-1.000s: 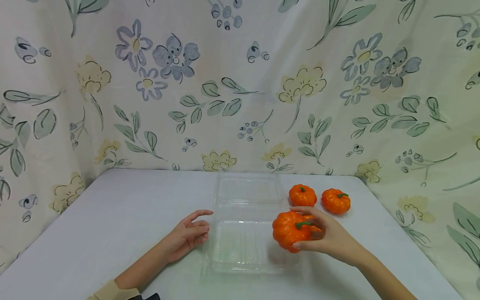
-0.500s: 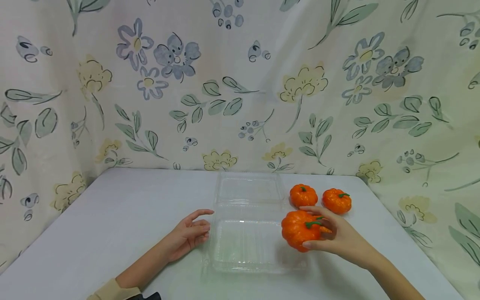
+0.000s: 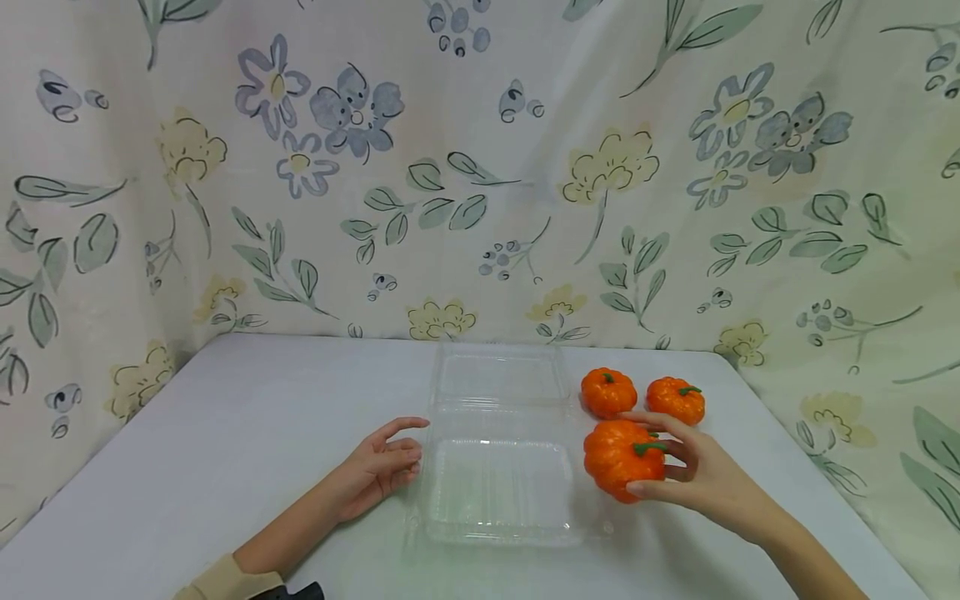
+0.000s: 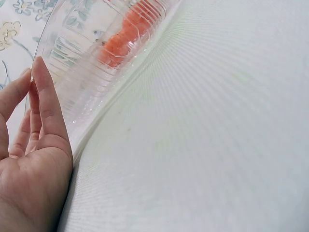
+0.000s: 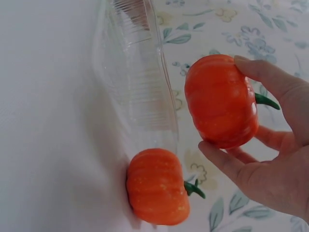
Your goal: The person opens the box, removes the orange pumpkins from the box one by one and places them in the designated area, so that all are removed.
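Observation:
My right hand [image 3: 708, 475] holds an orange toy pumpkin [image 3: 618, 462] with a green stem, raised at the right edge of a clear plastic clamshell box [image 3: 498, 537]. In the right wrist view, thumb and fingers grip the pumpkin [image 5: 219, 101] from opposite sides. A second pumpkin [image 5: 157, 186] sits lower, beside the box. My left hand [image 3: 378, 467] rests at the box's left side, fingers relaxed, the index finger extended to its rim. The left wrist view has this hand [image 4: 36, 145] close to the box wall; whether it touches is unclear.
Two more orange pumpkins [image 3: 608, 392] [image 3: 676, 401] stand at the table's back right. A small stem tip behind the held pumpkin hints at another, mostly hidden. The box's lid [image 3: 498, 375] lies folded back. A floral curtain [image 3: 480, 167] hangs behind the white table [image 3: 300, 392].
My right hand has moved steadily right with the pumpkin, from over the box's right part to its right edge. The left hand has stayed in place.

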Available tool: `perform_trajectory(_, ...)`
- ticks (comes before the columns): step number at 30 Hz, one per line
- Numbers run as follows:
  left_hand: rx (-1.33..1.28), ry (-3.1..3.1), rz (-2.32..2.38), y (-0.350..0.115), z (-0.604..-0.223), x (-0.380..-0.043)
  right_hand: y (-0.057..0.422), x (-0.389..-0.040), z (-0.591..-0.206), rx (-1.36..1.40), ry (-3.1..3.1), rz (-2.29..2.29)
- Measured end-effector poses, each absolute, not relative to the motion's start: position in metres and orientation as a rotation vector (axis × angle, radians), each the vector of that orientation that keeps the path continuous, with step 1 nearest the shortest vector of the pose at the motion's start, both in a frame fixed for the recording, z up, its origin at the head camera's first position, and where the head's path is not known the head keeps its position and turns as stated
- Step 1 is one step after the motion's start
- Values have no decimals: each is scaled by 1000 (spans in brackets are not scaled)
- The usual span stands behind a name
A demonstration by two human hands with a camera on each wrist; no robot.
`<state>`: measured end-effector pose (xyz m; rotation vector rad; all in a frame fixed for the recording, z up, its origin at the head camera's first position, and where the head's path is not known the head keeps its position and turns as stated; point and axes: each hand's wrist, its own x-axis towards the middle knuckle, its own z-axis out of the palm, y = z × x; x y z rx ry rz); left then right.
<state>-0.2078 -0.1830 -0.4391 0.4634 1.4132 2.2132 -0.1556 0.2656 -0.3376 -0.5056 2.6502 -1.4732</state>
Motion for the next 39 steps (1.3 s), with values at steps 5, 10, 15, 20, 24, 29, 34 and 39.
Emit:
perform_trajectory(5,461,1422,2208,-182,-438,-208,273,-156,-339,-492,2686,-1447)
perform_trajectory(10,470,1418,2208,-182,-438,-209,281,-157,-341,-506,2697,-1447)
perform_trajectory(15,480,1411,2206,-181,-438,-209,290,-159,-341,-514,2715,-1460)
perform_trajectory(20,468,1426,2206,-181,-439,-210,295,-162,-340,-490,2734,-1442)
perform_trajectory(24,458,1437,2206,-182,-439,-209,297,-164,-340,-446,2742,-1417)
perform_trajectory(29,453,1433,2209,-183,-440,-209,300,-168,-339,-412,2766,-1398)
perform_trajectory(34,455,1435,2206,-183,-439,-208,306,-171,-339,-385,2771,-1395)
perform_trajectory(39,448,1436,2205,-181,-439,-209,317,-173,-341,-332,2759,-1386)
